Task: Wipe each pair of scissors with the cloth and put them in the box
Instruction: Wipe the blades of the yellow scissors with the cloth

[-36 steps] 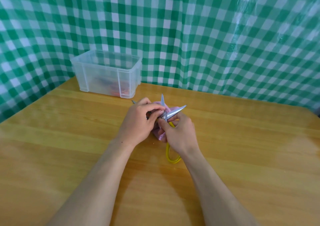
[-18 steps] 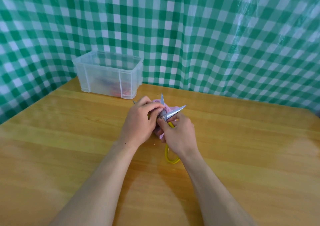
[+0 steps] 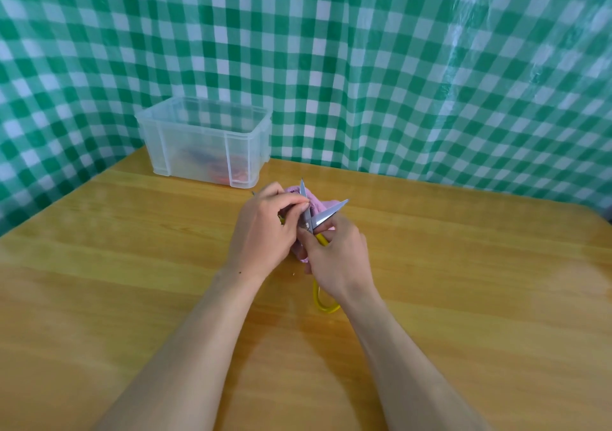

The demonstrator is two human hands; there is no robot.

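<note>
Mid-wipe, your left hand [image 3: 265, 233] pinches a blade of the open yellow-handled scissors [image 3: 326, 214] over the pink cloth [image 3: 319, 205], your right hand [image 3: 337, 260] grips the handle; the clear box [image 3: 195, 146], part-filled, awaits this pair

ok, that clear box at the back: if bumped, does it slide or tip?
Probably slides: the box looks like thin plastic with little showing inside, on a glossy wooden table. Tipping seems unlikely, as it sits wider than tall. The moulded rim should keep it fairly stiff.
</note>
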